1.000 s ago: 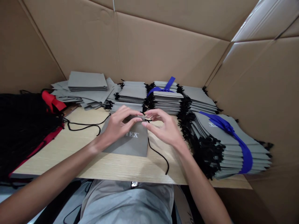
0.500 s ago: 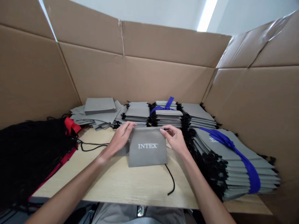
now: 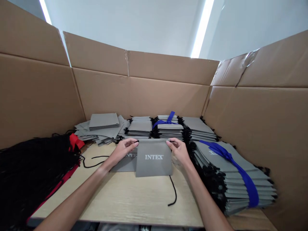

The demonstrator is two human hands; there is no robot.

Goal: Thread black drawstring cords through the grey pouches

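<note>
A grey drawstring bag printed INTEX hangs upright between my hands. My left hand pinches at its upper left corner, where a bit of black cord shows by the fingertips. At the upper right corner my right hand is closed, thumb in front; a dark bit of cord shows there too. Behind the left side of this bag lies another grey INTEX bag, partly covered by it and by my left hand. A loose black cord trails on the table below the held bag's right corner.
Black cords lie in a big bundle at left, with a red tie. Loose grey pieces are piled behind. Corded bag stacks stand at the back; a blue-tied stack sits right. Cardboard walls enclose the table.
The view has tilted upward. My left hand has shifted slightly off the bag's front to its corner, and more of the INTEX bag behind shows. My right hand keeps its grip.
</note>
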